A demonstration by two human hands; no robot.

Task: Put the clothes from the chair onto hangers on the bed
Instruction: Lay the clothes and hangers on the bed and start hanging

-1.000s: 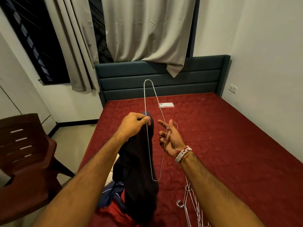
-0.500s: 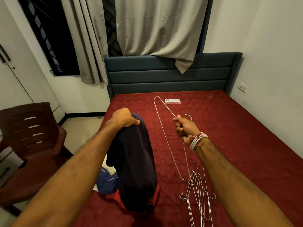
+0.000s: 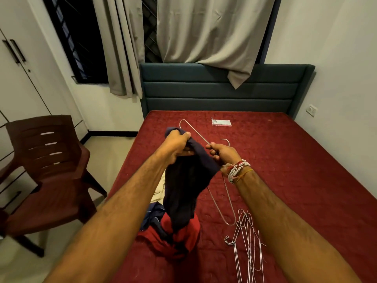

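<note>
Hands have closed the gap since half a second ago: the left hand [image 3: 177,145] grips the top of the navy garment [image 3: 185,190], now drawn against the wire hanger [image 3: 195,130] that the right hand [image 3: 223,154] grips just below its hook. The garment hangs over the clothes pile [image 3: 175,240] at the near edge of the bed [image 3: 285,160] — spare hangers [image 3: 246,242] lie just right of it, unmoved.

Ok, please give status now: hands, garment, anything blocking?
Left hand grips dark garment. Right hand holds wire hanger, partly behind garment. Nothing blocking; spare hangers lie on bed.
</note>
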